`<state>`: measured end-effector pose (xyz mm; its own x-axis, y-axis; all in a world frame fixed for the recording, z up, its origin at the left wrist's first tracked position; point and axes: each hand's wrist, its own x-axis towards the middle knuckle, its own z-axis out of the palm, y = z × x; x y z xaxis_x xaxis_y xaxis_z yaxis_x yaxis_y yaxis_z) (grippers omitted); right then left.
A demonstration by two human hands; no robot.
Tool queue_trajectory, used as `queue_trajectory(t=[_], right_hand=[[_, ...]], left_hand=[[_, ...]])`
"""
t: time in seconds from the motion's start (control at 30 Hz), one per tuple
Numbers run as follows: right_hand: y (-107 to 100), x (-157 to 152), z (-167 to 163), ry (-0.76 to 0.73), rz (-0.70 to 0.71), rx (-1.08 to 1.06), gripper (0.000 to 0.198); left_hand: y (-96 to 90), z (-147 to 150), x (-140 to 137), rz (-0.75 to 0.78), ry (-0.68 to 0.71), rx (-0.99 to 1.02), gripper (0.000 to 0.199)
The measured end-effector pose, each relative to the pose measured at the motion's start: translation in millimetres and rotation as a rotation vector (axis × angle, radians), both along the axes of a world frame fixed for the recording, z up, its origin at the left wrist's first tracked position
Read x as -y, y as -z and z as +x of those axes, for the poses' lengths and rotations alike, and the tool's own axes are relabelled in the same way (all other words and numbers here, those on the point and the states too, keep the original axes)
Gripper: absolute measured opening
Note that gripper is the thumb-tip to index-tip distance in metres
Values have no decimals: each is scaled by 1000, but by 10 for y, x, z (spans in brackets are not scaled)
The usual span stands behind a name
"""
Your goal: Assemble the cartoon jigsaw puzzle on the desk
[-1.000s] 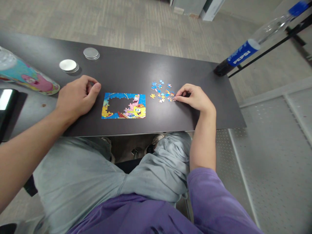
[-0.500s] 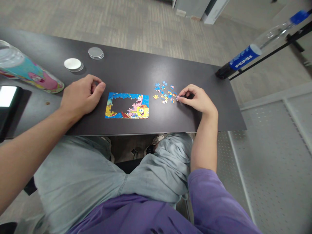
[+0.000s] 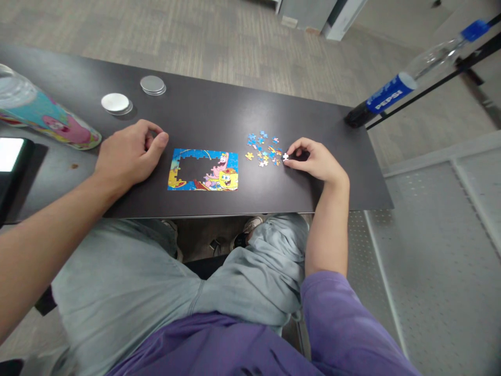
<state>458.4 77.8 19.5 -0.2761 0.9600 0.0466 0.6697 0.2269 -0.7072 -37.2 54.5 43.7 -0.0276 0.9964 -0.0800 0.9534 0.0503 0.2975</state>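
My right hand [image 3: 313, 159] pinches a small jigsaw piece [image 3: 285, 156] between thumb and forefinger; the piece looks whitish now. Just left of it lies a loose cluster of jigsaw pieces [image 3: 261, 148], blue, yellow and pink. Further left is the partly assembled cartoon puzzle [image 3: 228, 179], a joined frame around a dark gap, its right side filled with a pink and a yellow figure. My left hand [image 3: 131, 151] rests on the table beside the puzzle's left edge, fingers curled in. Whether anything is inside those fingers is hidden.
On the dark table [image 3: 219, 112], two small stacks of round discs [image 3: 115, 103] lie at the far left. A cartoon-printed clear container [image 3: 58, 122] and a black device with a lit screen [image 3: 11, 156] are at the left. A Pepsi bottle [image 3: 385, 99] stands at the right end.
The piece in my right hand has turned, showing a whitish face instead of a pinkish one. My left hand and the puzzle stay in place; the view has shifted slightly.
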Motion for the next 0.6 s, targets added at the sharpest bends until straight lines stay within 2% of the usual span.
queue_trajectory(t=[0.17,0.37,0.5,0.6], right_hand=[[-49,25,-117,-33,-59,-162,35],[-166,41,-358,-30,-42,-269,63],[-355,-35,-767,-148,-105,-322,66],[-450,-224,-1192,-318,-143,-314,62]], left_hand=[[13,-6,-6,14,8,14,51],[21,-11,-4,28,8,21,50],[27,-17,-2,37,9,26,60],[78,-40,-16,64,9,66,71]])
